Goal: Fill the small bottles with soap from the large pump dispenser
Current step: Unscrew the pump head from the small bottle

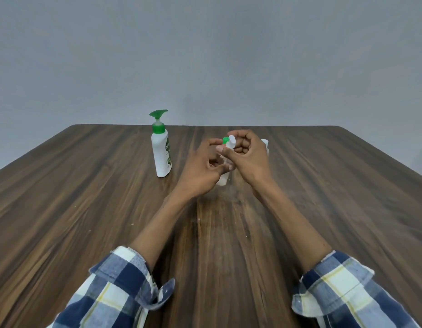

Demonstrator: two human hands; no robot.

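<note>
Large white pump dispenser (161, 155) with green pump head stands upright on the wooden table (87, 185), left of the hands; green label on its side, lettering starts "De" but the rest is too small and angled to read. Both hands are raised together over mid-table, just right of the dispenser and apart from it. Right hand (249, 157) has fingers curled round a small white bottle (231, 142), top of it poking out above the thumb. Left hand (203, 169) sits right against it, fingertips pinching a small green cap (225, 140) at the bottle's neck; cannot tell if the cap is on or off. Another small white bottle (223, 179) stands on the table below and between the hands, mostly hidden by them. A third white bottle (265, 143) peeks out behind the right hand, mostly blocked. Person wears a blue, white and yellow plaid shirt, sleeves (115, 292) rolled back. Plain grey wall (205, 55) behind.
</note>
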